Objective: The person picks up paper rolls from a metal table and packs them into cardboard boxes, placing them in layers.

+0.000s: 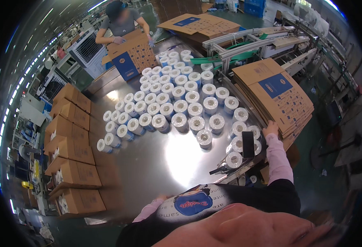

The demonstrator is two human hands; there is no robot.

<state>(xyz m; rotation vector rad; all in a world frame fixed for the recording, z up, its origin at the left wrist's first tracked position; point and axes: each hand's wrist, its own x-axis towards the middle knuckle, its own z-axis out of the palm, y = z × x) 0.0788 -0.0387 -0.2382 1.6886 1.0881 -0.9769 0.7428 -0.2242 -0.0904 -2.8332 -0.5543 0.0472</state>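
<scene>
Glossy metal table, matt cardboard cartons, plastic-wrapped rolls

My site: factory packing area. Evidence: shiny metal table, white-and-blue cylindrical rolls, flattened brown cardboard cartons, grey metal conveyor.

Red script stood on a rounded blue patch of a black T-shirt with a pale front, dark letters around it. White print, too small to read, marked blue panels on a stack of flat brown cardboard cartons and an open brown cardboard box.
</scene>
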